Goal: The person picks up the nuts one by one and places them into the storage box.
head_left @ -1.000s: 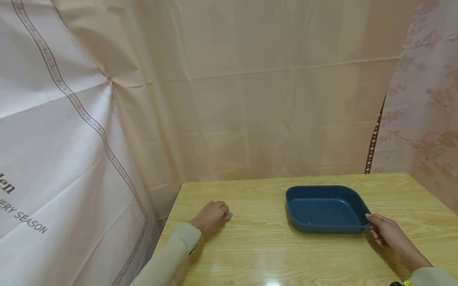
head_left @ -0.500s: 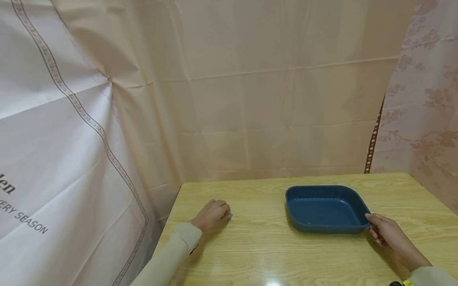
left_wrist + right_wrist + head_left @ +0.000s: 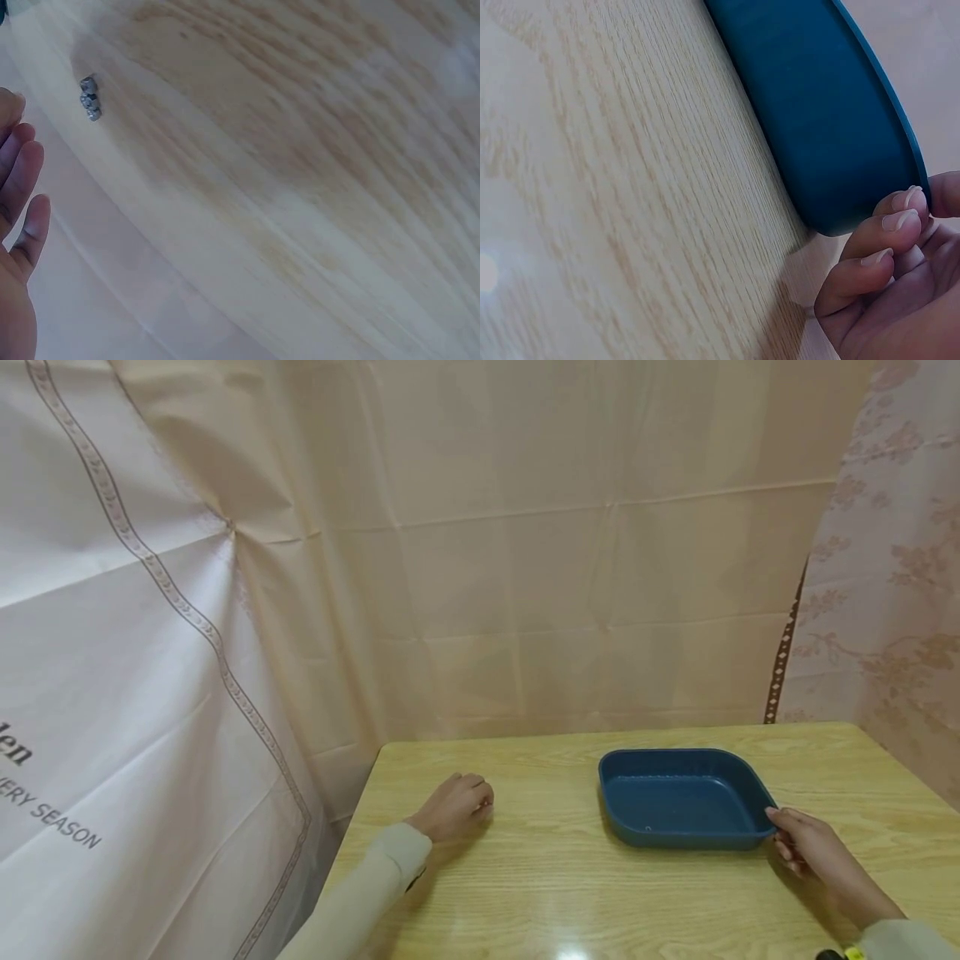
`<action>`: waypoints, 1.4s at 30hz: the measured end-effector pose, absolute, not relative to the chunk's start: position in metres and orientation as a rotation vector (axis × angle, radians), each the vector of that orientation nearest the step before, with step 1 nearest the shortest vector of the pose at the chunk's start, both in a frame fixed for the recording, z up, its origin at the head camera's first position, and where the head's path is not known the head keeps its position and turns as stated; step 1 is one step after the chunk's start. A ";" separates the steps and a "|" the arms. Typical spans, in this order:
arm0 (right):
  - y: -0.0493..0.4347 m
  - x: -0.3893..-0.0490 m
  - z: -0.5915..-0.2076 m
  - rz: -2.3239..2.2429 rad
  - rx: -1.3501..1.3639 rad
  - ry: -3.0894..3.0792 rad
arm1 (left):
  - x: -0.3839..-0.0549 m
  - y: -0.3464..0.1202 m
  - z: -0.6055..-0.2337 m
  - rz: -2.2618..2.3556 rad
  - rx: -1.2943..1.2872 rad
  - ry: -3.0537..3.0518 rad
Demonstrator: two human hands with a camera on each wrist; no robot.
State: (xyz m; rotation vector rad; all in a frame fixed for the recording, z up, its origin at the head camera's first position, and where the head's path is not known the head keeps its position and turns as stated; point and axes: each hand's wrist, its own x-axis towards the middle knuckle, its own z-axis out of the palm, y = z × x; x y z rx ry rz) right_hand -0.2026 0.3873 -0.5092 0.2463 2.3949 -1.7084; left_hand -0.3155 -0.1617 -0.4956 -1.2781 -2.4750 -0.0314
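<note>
Toward the right side of the light wood-grain table [image 3: 525, 893] sits a smooth, deep-blue rectangular tray [image 3: 690, 802] with rounded corners. Its walls rise to a thin lip, a soft sheen runs along its bottom, and a tiny pale mark shows low at the near wall, left of the middle. From the right, the right hand [image 3: 810, 847] pinches the tray's near right corner, thumb and fingertips on either side of the rim, the other fingers curled below.

On the left half, well apart from the tray, is the left hand [image 3: 452, 810], its fingers loosely bent with nothing visible in them. Near their tips, yet apart from those in sight, a small silvery-grey clump [image 3: 89, 98] lies on the table: shiny, knobbly pieces in a short row, hidden in the head view. Both arms wear cream sleeves [image 3: 371, 881]. Beyond the far edge hangs a creased beige curtain [image 3: 555, 568]; at far left, a white cloth [image 3: 112, 693] carries dark lettering.
</note>
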 end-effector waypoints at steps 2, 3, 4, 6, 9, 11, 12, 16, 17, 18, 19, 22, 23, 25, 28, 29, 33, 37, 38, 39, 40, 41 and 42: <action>0.387 -0.203 -0.509 -1.712 0.250 2.393 | -0.316 -0.160 -0.494 -0.026 -1.279 -2.473; 0.387 -0.202 -0.509 -1.712 0.248 2.394 | -0.316 -0.159 -0.494 -0.021 -1.279 -2.472; 0.387 -0.202 -0.509 -1.714 0.249 2.396 | -0.316 -0.159 -0.493 -0.009 -1.280 -2.469; 0.387 -0.202 -0.509 -1.717 0.245 2.398 | -0.317 -0.157 -0.492 0.002 -1.281 -2.463; 0.386 -0.202 -0.508 -1.721 0.245 2.393 | -0.317 -0.155 -0.491 0.010 -1.282 -2.455; 0.386 -0.202 -0.508 -1.722 0.246 2.386 | -0.317 -0.153 -0.490 0.002 -1.286 -2.453; 0.386 -0.202 -0.508 -1.722 0.249 2.386 | -0.316 -0.152 -0.489 -0.003 -1.292 -2.452; 0.386 -0.202 -0.507 -1.718 0.252 2.381 | -0.315 -0.149 -0.487 -0.021 -1.303 -2.448; 0.386 -0.202 -0.507 -1.717 0.252 2.379 | -0.315 -0.148 -0.487 -0.018 -1.306 -2.442; 0.386 -0.202 -0.507 -1.715 0.253 2.378 | -0.315 -0.148 -0.487 -0.016 -1.307 -2.438; 0.386 -0.202 -0.507 -1.714 0.254 2.377 | -0.315 -0.147 -0.486 -0.011 -1.309 -2.432; 0.387 -0.202 -0.506 -1.703 0.252 2.380 | -0.316 -0.145 -0.486 0.008 -1.318 -2.410; 0.387 -0.202 -0.506 -1.701 0.253 2.382 | -0.316 -0.144 -0.485 0.011 -1.319 -2.402; 0.387 -0.202 -0.507 -1.701 0.254 2.388 | -0.317 -0.142 -0.484 0.016 -1.321 -2.395; 0.387 -0.202 -0.507 -1.705 0.249 2.395 | -0.318 -0.138 -0.482 0.021 -1.324 -2.391; 0.386 -0.202 -0.508 -1.709 0.249 2.398 | -0.319 -0.136 -0.482 0.015 -1.327 -2.392; 0.387 -0.203 -0.508 -1.707 0.253 2.397 | -0.319 -0.130 -0.481 0.015 -1.336 -2.400; 0.387 -0.203 -0.507 -1.700 0.263 2.388 | -0.318 -0.125 -0.479 0.017 -1.342 -2.399; 0.387 -0.203 -0.507 -1.698 0.263 2.386 | -0.318 -0.124 -0.479 0.020 -1.343 -2.400; 0.387 -0.203 -0.507 -1.698 0.262 2.385 | -0.318 -0.123 -0.478 0.016 -1.346 -2.400; 0.387 -0.203 -0.507 -1.698 0.262 2.384 | -0.317 -0.122 -0.477 0.012 -1.346 -2.401; 0.387 -0.203 -0.506 -1.698 0.261 2.383 | -0.317 -0.121 -0.476 0.009 -1.346 -2.405; 0.387 -0.203 -0.506 -1.697 0.261 2.382 | -0.317 -0.120 -0.475 0.004 -1.347 -2.410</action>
